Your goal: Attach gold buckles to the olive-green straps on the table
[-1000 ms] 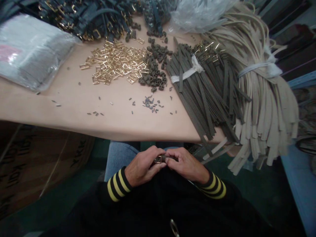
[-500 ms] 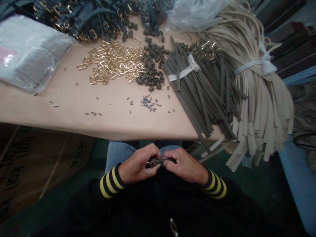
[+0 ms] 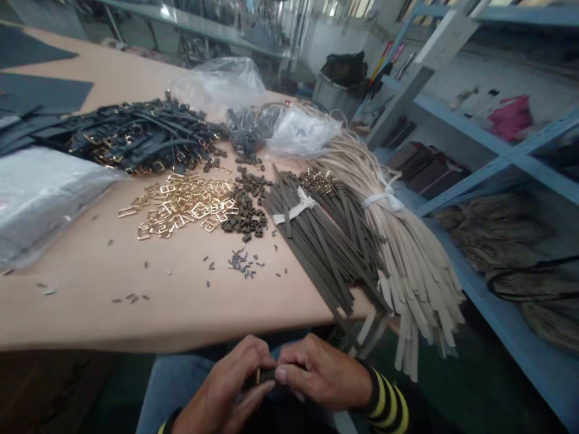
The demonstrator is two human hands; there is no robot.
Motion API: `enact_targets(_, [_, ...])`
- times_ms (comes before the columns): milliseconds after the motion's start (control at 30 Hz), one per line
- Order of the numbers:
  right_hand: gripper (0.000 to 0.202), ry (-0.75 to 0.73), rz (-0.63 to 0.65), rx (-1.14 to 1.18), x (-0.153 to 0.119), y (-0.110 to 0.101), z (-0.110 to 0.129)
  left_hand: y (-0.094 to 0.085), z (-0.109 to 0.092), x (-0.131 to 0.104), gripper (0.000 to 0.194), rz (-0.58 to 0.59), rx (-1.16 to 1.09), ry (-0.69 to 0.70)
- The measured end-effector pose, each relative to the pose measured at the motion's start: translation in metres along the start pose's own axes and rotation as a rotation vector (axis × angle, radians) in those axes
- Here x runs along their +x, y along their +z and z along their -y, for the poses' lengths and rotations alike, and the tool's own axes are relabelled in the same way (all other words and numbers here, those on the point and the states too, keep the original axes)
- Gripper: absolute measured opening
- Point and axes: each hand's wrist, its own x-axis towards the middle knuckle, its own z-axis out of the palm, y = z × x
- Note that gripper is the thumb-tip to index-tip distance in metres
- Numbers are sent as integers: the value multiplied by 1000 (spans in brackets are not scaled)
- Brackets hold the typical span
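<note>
Over my lap, just below the table's front edge, both hands are closed around a dark olive strap (image 3: 268, 375) with a gold buckle at its left end. My left hand (image 3: 235, 380) grips the buckle end between thumb and fingers. My right hand (image 3: 316, 374) pinches the strap close beside it, thumb on top; the fingers hide most of the strap. On the table ahead lie a heap of gold buckles (image 3: 181, 202), a pile of dark olive strap loops (image 3: 246, 208) and small dark bits (image 3: 242, 262). To the right rests a tied bundle of olive straps (image 3: 316, 253).
A long bundle of beige straps (image 3: 407, 259) hangs over the table's right edge. Farther back lie dark straps with buckles (image 3: 149, 135) and clear plastic bags (image 3: 301, 129). A plastic-wrapped packet (image 3: 40, 199) sits at left. Blue shelving (image 3: 493, 154) stands at right.
My view has tilted up and swung right, bringing the shelves and room behind into sight. My hands have drawn closer together on the strap, covering more of it.
</note>
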Motion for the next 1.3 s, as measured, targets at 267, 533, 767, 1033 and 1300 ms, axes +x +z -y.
enact_targets(267, [18, -23, -497, -261, 19, -115, 36, -12, 42, 45, 40, -401, 515, 124])
enact_targets(533, [22, 131, -832, -497, 61, -243, 0, -8, 66, 55, 24, -443, 668, 226])
enact_targets(767, [18, 147, -933, -735, 80, -243, -1, -4, 59, 54, 20, -422, 687, 218])
enact_targets(1033, [21, 41, -749, -778, 130, -186, 29, -3, 50, 58, 17, -416, 732, 177])
enact_targets(1300, [10, 22, -880, -618, 177, -198, 23, 0, 42, 58, 19, -475, 553, 79])
